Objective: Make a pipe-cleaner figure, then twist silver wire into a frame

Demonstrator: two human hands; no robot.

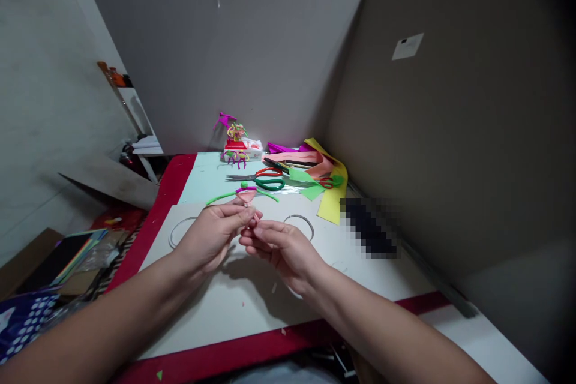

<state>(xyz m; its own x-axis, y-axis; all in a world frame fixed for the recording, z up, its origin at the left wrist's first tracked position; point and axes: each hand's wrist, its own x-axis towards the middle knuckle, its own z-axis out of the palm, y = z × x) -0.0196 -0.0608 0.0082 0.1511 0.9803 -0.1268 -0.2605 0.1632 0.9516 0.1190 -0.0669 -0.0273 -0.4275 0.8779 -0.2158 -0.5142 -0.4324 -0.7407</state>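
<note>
A small crepe-paper figure [246, 197] is held up over the middle of the table. It has a green head, a purple collar, long thin green arms and a pink body. My left hand [216, 231] pinches its pink lower part between thumb and fingers. Close against it, my right hand [283, 246] has thumb and fingertips closed on a narrow pink strip [255, 217] at the figure's lower end. The fingers cover much of that end. Just beyond the figure lie large scissors [258, 178] with one red and one green handle.
Wire coils [180, 231] lie on the pale board [189, 318] at both sides of my hands. Behind stand more little figures [236, 132] on a small box [252, 150]. Yellow paper [333, 207], green paper [312, 192] and red-handled scissors [326, 182] lie right. Grey panels rise behind and right.
</note>
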